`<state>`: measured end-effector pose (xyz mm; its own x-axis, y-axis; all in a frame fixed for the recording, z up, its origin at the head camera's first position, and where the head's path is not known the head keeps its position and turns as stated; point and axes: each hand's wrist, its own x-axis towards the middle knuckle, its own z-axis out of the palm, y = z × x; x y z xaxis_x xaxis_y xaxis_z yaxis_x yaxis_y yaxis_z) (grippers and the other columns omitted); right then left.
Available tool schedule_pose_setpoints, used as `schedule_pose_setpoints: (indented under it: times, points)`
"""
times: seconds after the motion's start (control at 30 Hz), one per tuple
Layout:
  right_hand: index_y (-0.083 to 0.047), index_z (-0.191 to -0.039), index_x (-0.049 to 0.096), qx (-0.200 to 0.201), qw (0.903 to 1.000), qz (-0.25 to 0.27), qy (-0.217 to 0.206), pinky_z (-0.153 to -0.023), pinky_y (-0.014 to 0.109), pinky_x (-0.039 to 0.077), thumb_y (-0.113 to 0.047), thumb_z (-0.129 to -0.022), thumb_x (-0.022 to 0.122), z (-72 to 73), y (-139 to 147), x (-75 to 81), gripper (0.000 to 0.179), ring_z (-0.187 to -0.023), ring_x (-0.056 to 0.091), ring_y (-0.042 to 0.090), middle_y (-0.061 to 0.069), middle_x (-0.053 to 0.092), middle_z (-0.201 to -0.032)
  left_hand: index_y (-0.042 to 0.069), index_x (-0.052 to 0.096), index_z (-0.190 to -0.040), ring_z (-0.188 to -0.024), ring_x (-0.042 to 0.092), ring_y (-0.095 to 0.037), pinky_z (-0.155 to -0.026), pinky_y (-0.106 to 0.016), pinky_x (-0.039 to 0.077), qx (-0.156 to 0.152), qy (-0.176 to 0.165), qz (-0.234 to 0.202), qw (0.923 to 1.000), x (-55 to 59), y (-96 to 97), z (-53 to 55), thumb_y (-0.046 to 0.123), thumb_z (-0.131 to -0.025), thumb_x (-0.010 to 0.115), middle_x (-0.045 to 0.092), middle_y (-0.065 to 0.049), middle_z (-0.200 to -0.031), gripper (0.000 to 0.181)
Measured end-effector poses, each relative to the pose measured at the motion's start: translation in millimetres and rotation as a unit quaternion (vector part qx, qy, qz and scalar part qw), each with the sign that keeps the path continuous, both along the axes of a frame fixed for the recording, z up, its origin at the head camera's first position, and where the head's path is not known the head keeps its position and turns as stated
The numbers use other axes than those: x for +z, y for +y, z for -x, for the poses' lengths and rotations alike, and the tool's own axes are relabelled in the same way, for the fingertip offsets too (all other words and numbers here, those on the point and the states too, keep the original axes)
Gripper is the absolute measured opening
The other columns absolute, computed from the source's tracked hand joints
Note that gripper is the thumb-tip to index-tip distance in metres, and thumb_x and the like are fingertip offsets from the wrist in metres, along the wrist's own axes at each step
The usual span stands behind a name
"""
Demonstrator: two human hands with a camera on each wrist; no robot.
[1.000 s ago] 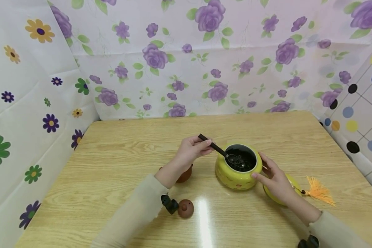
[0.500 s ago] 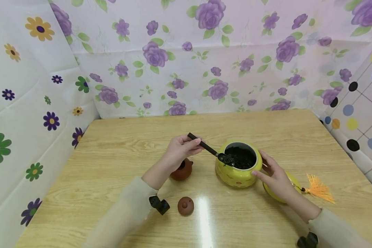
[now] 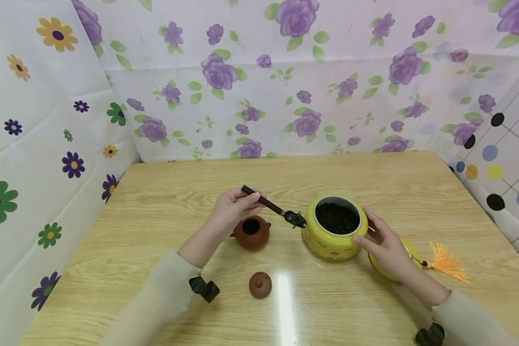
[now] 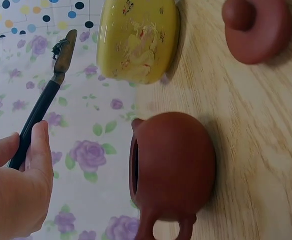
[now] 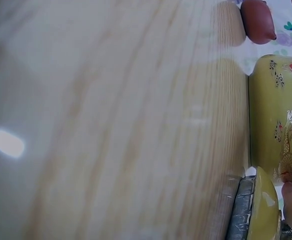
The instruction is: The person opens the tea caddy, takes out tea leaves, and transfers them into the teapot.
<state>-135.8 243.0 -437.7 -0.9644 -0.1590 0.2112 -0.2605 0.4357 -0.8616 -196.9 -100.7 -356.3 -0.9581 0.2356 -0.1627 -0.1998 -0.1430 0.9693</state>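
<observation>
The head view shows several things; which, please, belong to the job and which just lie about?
In the job:
spoon of dark leaves, in left hand
yellow jar, in right hand
open teapot, probably

Lying about, it seems:
brown lid
yellow lid with orange tassel

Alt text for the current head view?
A left hand pinches a black-handled spoon of dark tea leaves beside an open yellow jar, which the right hand holds. An uncovered clay teapot and its brown lid are left of the jar; a yellow lid with an orange tassel lies at right.

Left hand [image 3: 234, 211], fingers [image 3: 254, 210] in a pinch; right hand [image 3: 385, 244], thumb [image 3: 364, 242] apart from its fingers; both forearms [image 3: 155, 288] angled inward.
</observation>
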Motion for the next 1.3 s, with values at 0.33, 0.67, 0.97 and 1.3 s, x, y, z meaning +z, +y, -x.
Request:
schedule_pose_setpoints:
  times: [0.33,0.67,0.97,1.3]
  points:
    - [0.001,-0.15,0.021,-0.003,0.9999,-0.007,-0.014,-0.094,-0.003,0.032,-0.012,-0.09,0.066,0.5,2,3.5,0.075,-0.131,0.033,0.044,0.026,0.029,-0.15,-0.016,0.048,-0.125,-0.083,0.069,-0.008,-0.082,-0.02,0.056,0.01,0.014,0.005,0.9998,-1.2,-25.6,-1.1,0.004,-0.097,0.052,0.068,0.001,-0.094,0.034]
    - [0.003,-0.149,0.021,0.01,0.9998,0.016,-0.003,-0.094,-0.002,0.033,-0.009,-0.09,0.065,3.6,2,1.5,0.074,-0.124,0.034,-0.012,0.027,0.029,-0.149,-0.016,0.045,-0.126,-0.085,0.068,-0.007,-0.085,-0.02,0.055,0.031,0.015,0.027,0.999,-6.6,-52.9,-3.2,0.005,-0.098,0.051,0.066,0.001,-0.099,0.036]
    - [0.005,-0.148,0.021,0.013,0.9997,0.02,0.003,-0.093,-0.003,0.034,-0.008,-0.09,0.065,1.3,1,-0.2,0.074,-0.117,0.032,-0.02,0.028,0.029,-0.148,-0.018,0.044,-0.126,-0.085,0.068,-0.006,-0.086,-0.019,0.055,0.048,0.011,0.042,0.9979,-12.8,-74.3,-7.9,0.005,-0.098,0.05,0.066,0.004,-0.094,0.037]
    - [0.006,-0.148,0.021,0.017,0.9995,0.024,0.009,-0.094,-0.002,0.034,-0.007,-0.09,0.064,0.5,0,-1.2,0.073,-0.118,0.032,-0.02,0.03,0.03,-0.147,-0.016,0.048,-0.122,-0.084,0.068,-0.006,-0.086,-0.02,0.054,0.071,0.006,0.065,0.9953,-20.1,-87.4,-7.9,0.006,-0.097,0.052,0.065,-0.002,-0.1,0.034]
